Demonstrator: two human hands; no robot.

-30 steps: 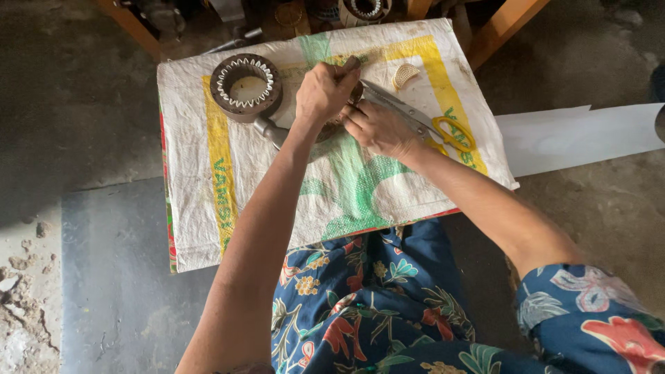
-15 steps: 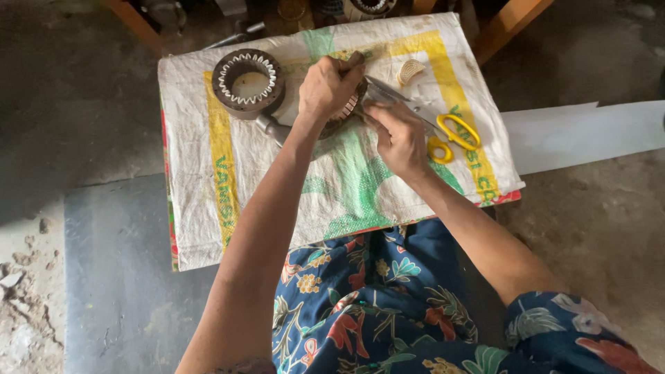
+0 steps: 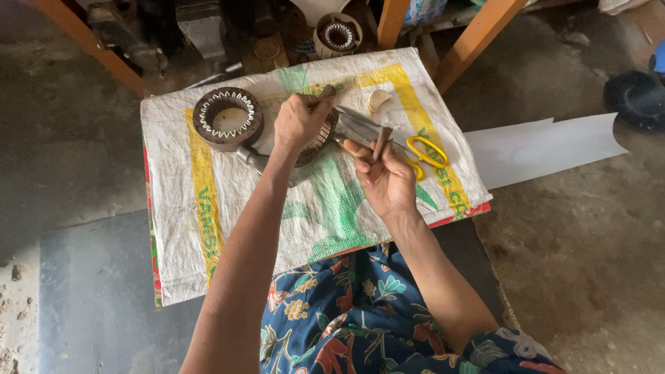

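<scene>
My left hand (image 3: 298, 121) is closed over a round, ribbed metal part (image 3: 317, 138) that rests on a white woven sack (image 3: 208, 228) spread over a low board. A short stick end pokes out above its fingers. My right hand (image 3: 386, 185) is just right of that part, palm up, pinching a narrow brown stick (image 3: 381, 143) that stands upright between the fingers. Flat metal blades (image 3: 360, 123) lie between the two hands. A second ring-shaped part with white toothed lining (image 3: 227, 118) sits to the left of my left hand.
Yellow-handled scissors (image 3: 426, 152) lie right of my right hand, and a small ribbed shell-like piece (image 3: 378, 100) lies behind them. A white sheet (image 3: 547, 144) sticks out at the right. Wooden legs (image 3: 478, 38) and another ring part (image 3: 338, 34) stand behind the board.
My right hand has drawn back from the round part toward me and turned palm up with the brown stick. My left hand stays on the part.
</scene>
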